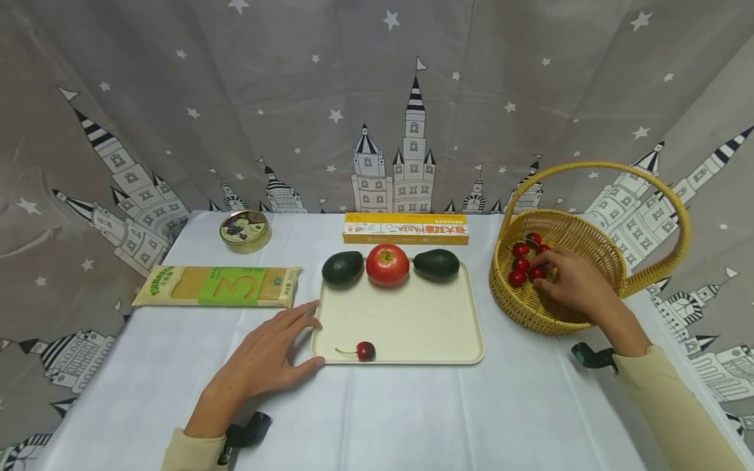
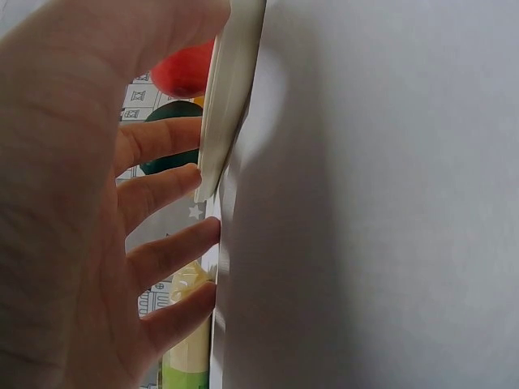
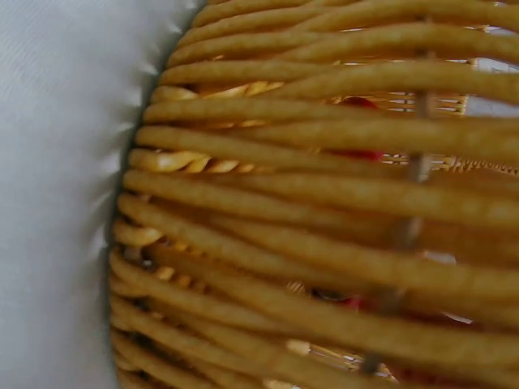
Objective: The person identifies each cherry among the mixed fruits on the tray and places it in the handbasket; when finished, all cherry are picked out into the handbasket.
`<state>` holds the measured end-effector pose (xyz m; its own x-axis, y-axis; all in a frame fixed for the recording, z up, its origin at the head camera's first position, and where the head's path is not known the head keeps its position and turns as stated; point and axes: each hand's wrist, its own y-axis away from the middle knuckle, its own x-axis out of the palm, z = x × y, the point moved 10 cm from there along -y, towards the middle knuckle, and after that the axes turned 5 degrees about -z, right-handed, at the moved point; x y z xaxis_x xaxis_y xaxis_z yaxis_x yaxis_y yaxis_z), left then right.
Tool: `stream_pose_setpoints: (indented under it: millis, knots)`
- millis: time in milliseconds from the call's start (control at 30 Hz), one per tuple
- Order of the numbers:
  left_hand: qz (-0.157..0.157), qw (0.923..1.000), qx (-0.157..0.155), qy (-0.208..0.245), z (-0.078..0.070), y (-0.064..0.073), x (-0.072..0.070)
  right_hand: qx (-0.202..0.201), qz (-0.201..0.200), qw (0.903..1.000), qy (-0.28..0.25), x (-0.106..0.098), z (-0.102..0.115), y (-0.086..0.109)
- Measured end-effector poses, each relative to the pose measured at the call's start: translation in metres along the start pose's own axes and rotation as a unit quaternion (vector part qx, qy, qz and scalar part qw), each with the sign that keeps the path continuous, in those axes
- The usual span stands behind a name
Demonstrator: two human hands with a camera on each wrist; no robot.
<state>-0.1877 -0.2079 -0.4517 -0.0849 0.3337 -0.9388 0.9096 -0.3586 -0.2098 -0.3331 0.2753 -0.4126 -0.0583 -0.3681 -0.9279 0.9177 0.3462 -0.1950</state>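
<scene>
My left hand (image 1: 268, 356) rests at the left edge of a cream tray (image 1: 412, 333), fingers spread, fingertips and thumb right at its rim. On the tray a single cherry (image 1: 366, 351) with its stem lies near the front edge. A tomato (image 1: 387, 265) sits at the tray's back between two avocados (image 1: 343, 269). Over to the right, my right hand (image 1: 574, 281) reaches into a wicker basket (image 1: 512, 304), its thumb and fingers pinching a cherry (image 1: 537, 273). Several more cherries (image 1: 521, 263) lie beside it. Woven basket wall (image 3: 324, 186) fills most of the right wrist view, hiding that hand.
Behind the tray lies a yellow pasta box (image 1: 406, 229). A pack of dry noodles (image 1: 220, 286) and a round tin (image 1: 245, 231) are at the left. The basket's tall handle (image 1: 595, 165) arches above it. A patterned grey curtain (image 1: 265, 78) hangs behind the white-covered table (image 1: 400, 418).
</scene>
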Motion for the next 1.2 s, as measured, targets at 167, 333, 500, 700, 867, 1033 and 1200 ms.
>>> stream_pose_setpoints:
  millis: [167, 333, 500, 700, 867, 1033, 1200]
  knots:
    - [-0.001, 1.0000, 0.000, 0.001, 0.000, 0.000, -0.001, -0.006, -0.021, 0.9998, 0.000, -0.008, 0.008, -0.001]
    - [0.000, 1.0000, -0.002, -0.002, 0.002, 0.000, -0.001, -0.009, -0.045, 0.9988, -0.012, -0.016, 0.028, -0.005]
    - [-0.002, 1.0000, 0.000, 0.000, 0.002, 0.000, 0.000, -0.024, -0.064, 0.9972, -0.032, -0.019, 0.050, -0.009]
    - [-0.003, 1.0000, 0.001, 0.003, 0.001, 0.000, 0.000, -0.032, -0.077, 0.9953, -0.050, -0.019, 0.072, -0.014]
    - [-0.005, 1.0000, 0.002, 0.002, 0.000, 0.000, 0.000, -0.042, -0.074, 0.9935, -0.075, -0.013, 0.091, -0.019]
    - [-0.004, 1.0000, 0.002, 0.001, -0.001, 0.000, 0.000, -0.062, -0.063, 0.9920, -0.090, -0.003, 0.112, -0.021]
    - [-0.003, 1.0000, -0.001, 0.001, 0.000, 0.000, 0.000, -0.094, -0.046, 0.9893, -0.102, 0.009, 0.138, -0.023]
